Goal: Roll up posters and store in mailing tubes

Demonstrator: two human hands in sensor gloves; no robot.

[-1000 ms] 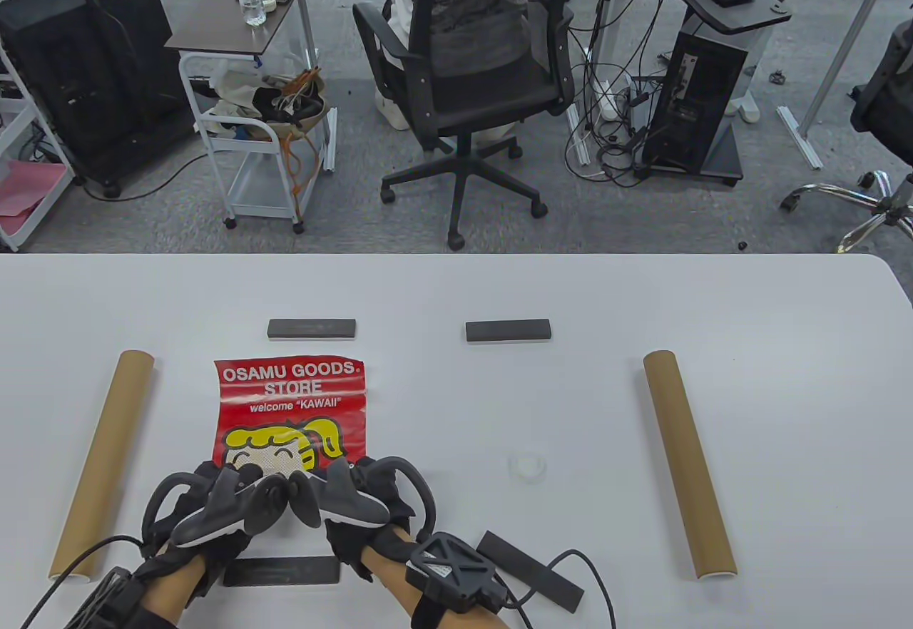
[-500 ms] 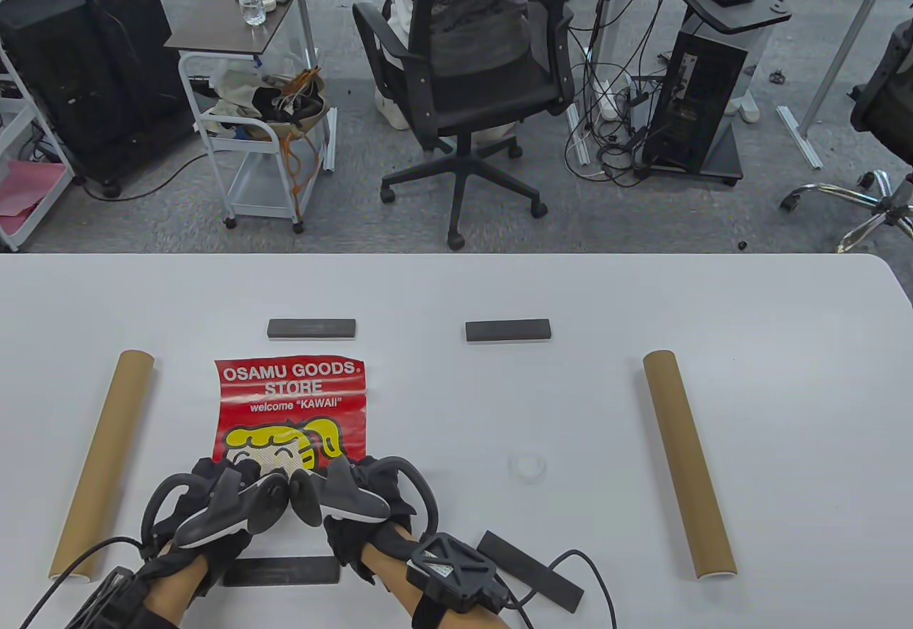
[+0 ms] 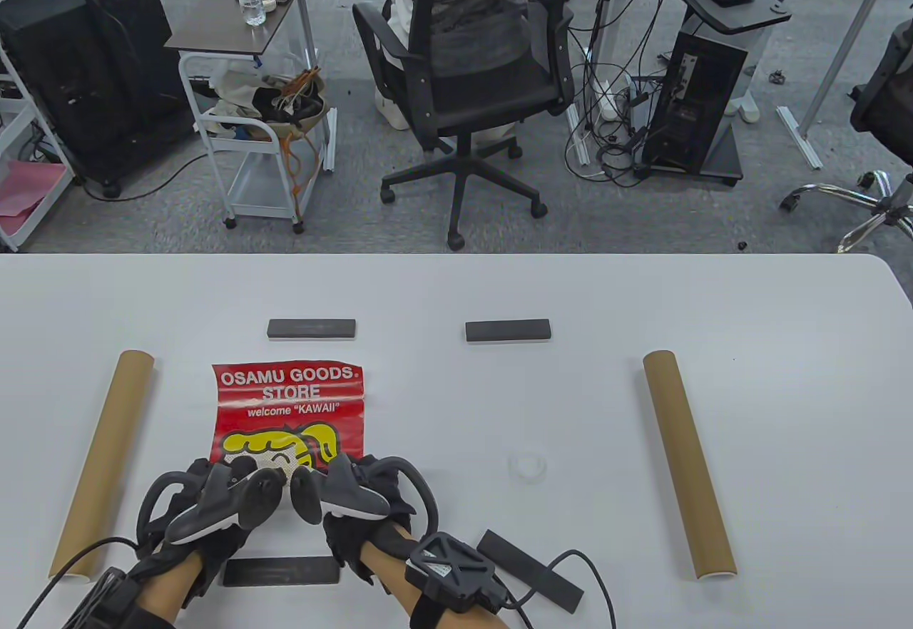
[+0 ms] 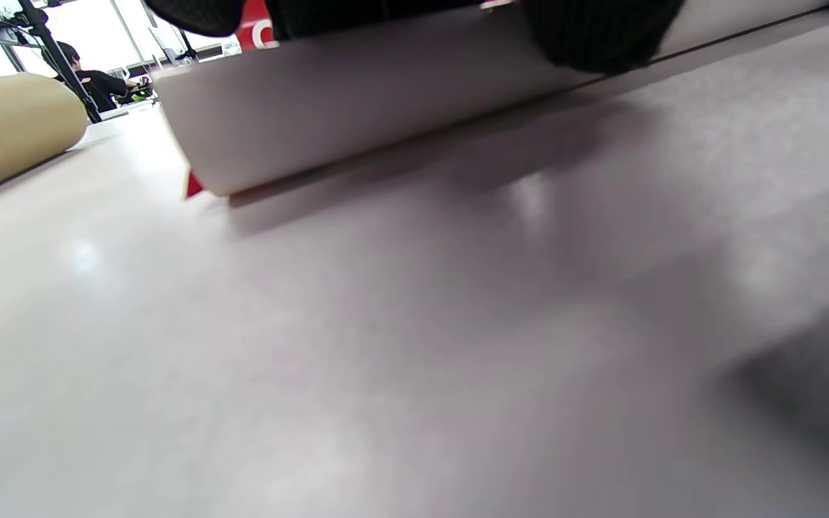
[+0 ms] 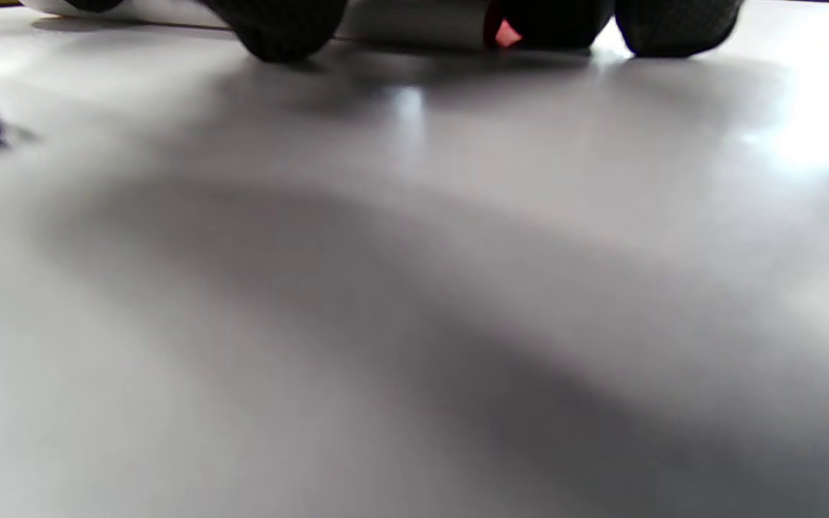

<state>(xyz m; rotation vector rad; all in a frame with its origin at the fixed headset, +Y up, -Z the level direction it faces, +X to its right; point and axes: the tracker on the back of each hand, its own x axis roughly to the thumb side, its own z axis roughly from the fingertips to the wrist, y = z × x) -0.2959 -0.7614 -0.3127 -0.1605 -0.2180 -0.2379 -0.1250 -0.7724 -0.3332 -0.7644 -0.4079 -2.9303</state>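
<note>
On the table (image 3: 642,287), between two tubes (image 3: 102,463) (image 3: 687,463), lies a red poster (image 3: 289,401) reading "OSAMU GOODS. STORE welcome 'KAWAII'". Left hand (image 3: 207,508) and right hand (image 3: 356,497) grip its rolled near edge, fingers apparently curled round the roll.

In the table view the trackers cover the left hand (image 3: 203,515) and right hand (image 3: 356,508), hiding the fingers and the near, rolled end of the red poster (image 3: 289,408); how they hold it cannot be told. The left wrist view cuts the fingertips (image 4: 594,36) at its top edge, as well as the white roll (image 4: 357,101) and the left mailing tube (image 4: 4,129). The right wrist view is blurred, fingertips (image 5: 278,25) cropped, roll barely seen
</note>
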